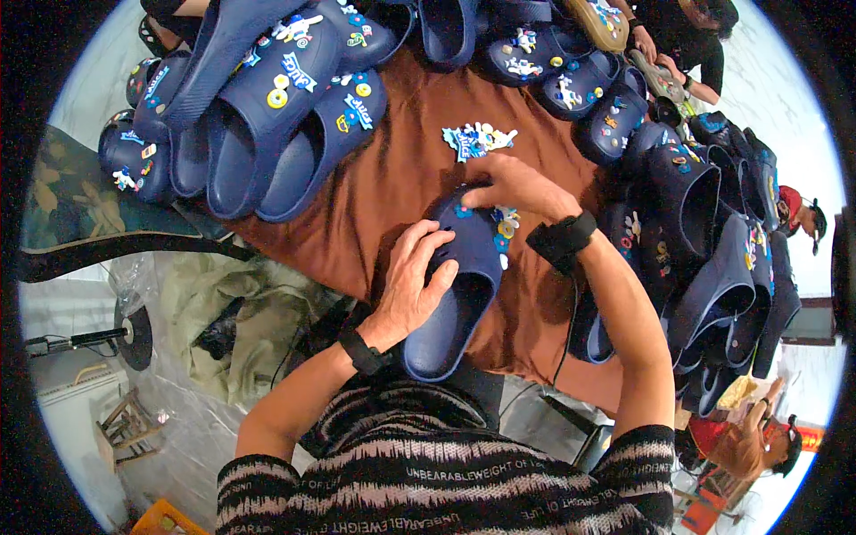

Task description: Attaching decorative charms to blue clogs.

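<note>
A navy blue clog (437, 337) lies on the brown cloth in front of me, toe pointing away and heel toward my body. My left hand (410, 287) grips its left side, fingers over the upper and thumb at the foot opening. Colourful shoe charms (505, 234) sit on the right part of the upper. Over the toe, my right hand (526, 185) has thumb and forefinger apart, with nothing visible between them. Just beyond its fingertips is a small pile of loose blue, white and yellow charms (479, 141).
Piled navy clogs with charms (276, 98) stand at the left, and more clogs (704, 214) line the right side. Brown cloth (401, 134) covers the table. Other people (704, 45) are at the far right. A wooden stool (134, 428) stands at lower left.
</note>
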Demonstrator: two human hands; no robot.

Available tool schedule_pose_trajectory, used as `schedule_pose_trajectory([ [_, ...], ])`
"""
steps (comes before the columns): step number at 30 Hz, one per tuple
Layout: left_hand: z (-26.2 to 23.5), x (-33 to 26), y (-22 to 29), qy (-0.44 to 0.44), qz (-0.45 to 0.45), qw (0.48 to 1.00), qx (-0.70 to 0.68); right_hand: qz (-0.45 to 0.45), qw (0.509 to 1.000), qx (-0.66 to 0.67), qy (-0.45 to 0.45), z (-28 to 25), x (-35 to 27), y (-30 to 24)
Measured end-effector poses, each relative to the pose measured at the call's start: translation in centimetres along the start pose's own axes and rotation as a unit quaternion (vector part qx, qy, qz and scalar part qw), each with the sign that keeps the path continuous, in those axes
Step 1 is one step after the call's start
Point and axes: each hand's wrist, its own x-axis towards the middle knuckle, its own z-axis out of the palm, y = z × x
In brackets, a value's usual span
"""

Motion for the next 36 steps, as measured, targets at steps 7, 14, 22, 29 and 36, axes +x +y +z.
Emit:
schedule_pose_trajectory([
  [7, 0.2, -0.1, -0.2, 0.003, -0.001, 1.0, -0.001, 0.11, 0.979, 0.006, 0.172, -2.4, -1.1, 7.5],
  [14, 0.2, 0.0, 0.0, -0.01, -0.005, 1.0, 0.005, 0.027, 0.98, 0.058, 0.188, 0.4, 1.4, 10.0],
  [22, 0.0, 0.0, 0.2, -0.009, -0.011, 1.0, 0.001, -0.022, 0.992, 0.032, 0.117, 0.8, 5.2, 5.9],
  [29, -0.1, 0.1, 0.2, -0.011, -0.006, 1.0, 0.0, -0.023, 0.977, -0.165, 0.134, 0.9, 6.4, 3.3],
  [36, -0.1, 0.1, 0.3, -0.023, -0.007, 1.0, 0.013, -0.004, 0.98, -0.163, 0.109, 1.1, 6.6, 5.2],
])
